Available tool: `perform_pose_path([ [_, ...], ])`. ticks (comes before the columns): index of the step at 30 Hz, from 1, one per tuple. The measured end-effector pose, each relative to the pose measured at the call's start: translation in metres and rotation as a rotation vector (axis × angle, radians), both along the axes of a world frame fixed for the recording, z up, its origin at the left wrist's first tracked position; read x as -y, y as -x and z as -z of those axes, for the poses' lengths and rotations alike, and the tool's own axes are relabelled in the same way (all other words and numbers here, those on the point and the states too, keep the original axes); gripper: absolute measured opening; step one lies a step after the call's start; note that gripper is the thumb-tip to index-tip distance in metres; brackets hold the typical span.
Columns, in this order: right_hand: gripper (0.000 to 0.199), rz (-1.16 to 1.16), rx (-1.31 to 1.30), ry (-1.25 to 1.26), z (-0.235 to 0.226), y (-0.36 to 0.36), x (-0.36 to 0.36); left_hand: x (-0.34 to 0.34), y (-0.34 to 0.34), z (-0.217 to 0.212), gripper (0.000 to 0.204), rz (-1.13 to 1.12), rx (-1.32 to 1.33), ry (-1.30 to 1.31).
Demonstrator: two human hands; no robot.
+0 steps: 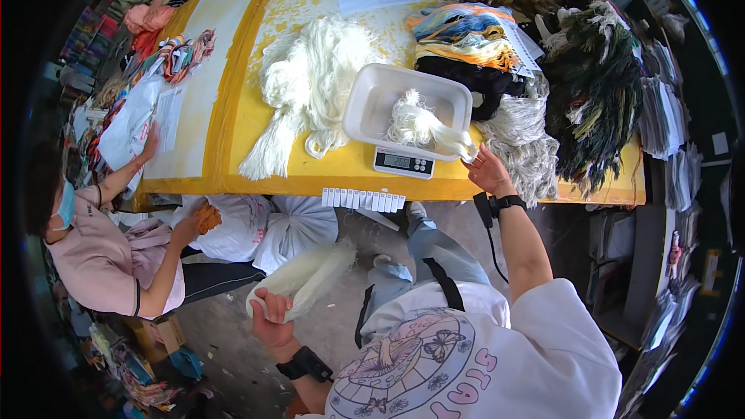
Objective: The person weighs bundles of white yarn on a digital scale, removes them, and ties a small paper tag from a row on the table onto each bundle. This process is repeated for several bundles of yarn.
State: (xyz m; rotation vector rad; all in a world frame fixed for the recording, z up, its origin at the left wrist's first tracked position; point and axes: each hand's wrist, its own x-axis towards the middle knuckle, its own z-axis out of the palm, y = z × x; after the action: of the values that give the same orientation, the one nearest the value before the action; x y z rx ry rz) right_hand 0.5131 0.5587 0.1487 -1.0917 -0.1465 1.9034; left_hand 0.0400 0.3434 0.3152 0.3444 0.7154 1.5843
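Observation:
My left hand [273,321] is closed around a looped hank of cream-white thread [306,283], which hangs in the air before my body, its loose end pointing up and right. My right hand [489,171] is at the lower right corner of a whitish plastic tray [363,97], palm up and fingers apart. Its fingertips are by the end of a white thread bundle [415,120] that lies in the tray and reaches over its rim. The tray rests on a small digital scale [403,164] with a lit display. To its left lies a big heap of white thread hanks [322,70].
Dark green hanks [590,101], grey-white hanks [521,136] and multicoloured hanks [466,31] crowd the table's right side. A strip of small labels [363,199] hangs at its front edge. A masked co-worker [116,256] at left handles orange thread beside white sacks [299,229].

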Motion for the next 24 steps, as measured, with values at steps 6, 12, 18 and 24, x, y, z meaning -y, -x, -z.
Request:
perform_pose_path([
  [6,0.03,0.177,0.522,-0.047,-0.022,0.009,-0.012,0.004,-0.009,0.003,0.03,0.012,0.054,0.025],
  [12,0.033,0.148,0.29,-0.814,-0.283,0.103,0.029,0.035,0.004,0.02,0.026,0.03,0.18,0.051],
  [18,0.017,-1.109,-0.525,-1.153,-0.422,0.102,0.067,0.03,-0.012,0.008,0.023,0.166,0.046,-0.002],
  [24,0.043,-0.58,0.255,-0.853,-0.363,0.2,0.141,0.023,-0.048,-0.037,0.019,0.388,-0.128,-0.075],
])
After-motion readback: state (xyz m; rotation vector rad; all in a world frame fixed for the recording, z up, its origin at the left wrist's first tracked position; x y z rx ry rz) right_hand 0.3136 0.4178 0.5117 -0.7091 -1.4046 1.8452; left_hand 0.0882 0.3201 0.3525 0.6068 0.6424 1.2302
